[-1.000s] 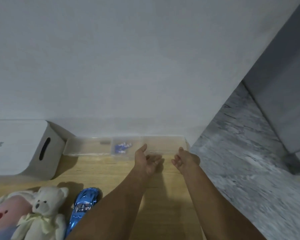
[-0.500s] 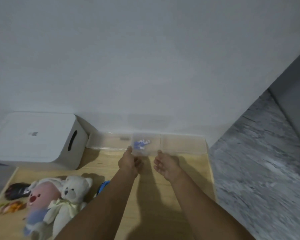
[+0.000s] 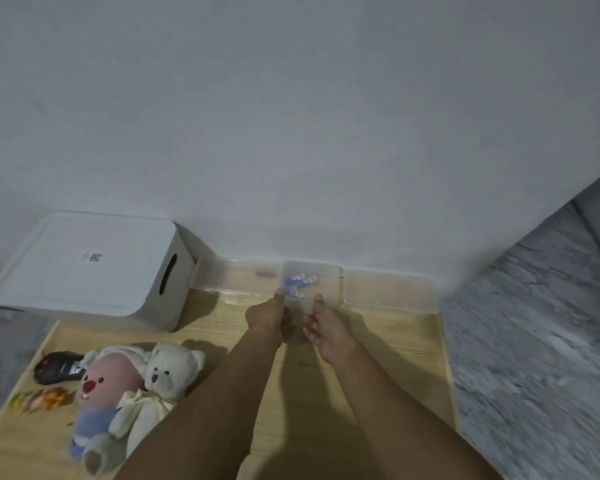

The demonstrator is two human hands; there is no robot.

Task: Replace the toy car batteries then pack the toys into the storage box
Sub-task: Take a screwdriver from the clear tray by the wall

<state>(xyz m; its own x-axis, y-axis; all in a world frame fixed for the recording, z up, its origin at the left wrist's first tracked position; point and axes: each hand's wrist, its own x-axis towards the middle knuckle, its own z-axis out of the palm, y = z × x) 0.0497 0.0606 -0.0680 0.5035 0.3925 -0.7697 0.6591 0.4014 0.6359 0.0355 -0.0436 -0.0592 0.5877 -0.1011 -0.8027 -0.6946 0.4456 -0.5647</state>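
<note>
A small clear plastic box [image 3: 324,278] with several blue batteries [image 3: 300,283] inside sits tilted up at the back of the wooden table [image 3: 388,341], against the wall. My left hand [image 3: 267,315] grips its near left corner and my right hand [image 3: 326,329] grips its near right edge. The white storage box [image 3: 84,265] stands at the back left with its lid on. A pink plush [image 3: 101,386] and a white bear plush [image 3: 167,375] lie at the front left. No blue toy car is visible.
Long clear trays [image 3: 388,289] lie along the wall on either side of the small box. A black toy [image 3: 59,367] and an orange-yellow toy [image 3: 40,400] lie at the left edge. Grey marbled floor [image 3: 534,341] borders the table on the right.
Both hands reached forward from open palms to the small clear box, closed on its near edge and tipped it up. The camera swung left, bringing the storage box and toys into view.
</note>
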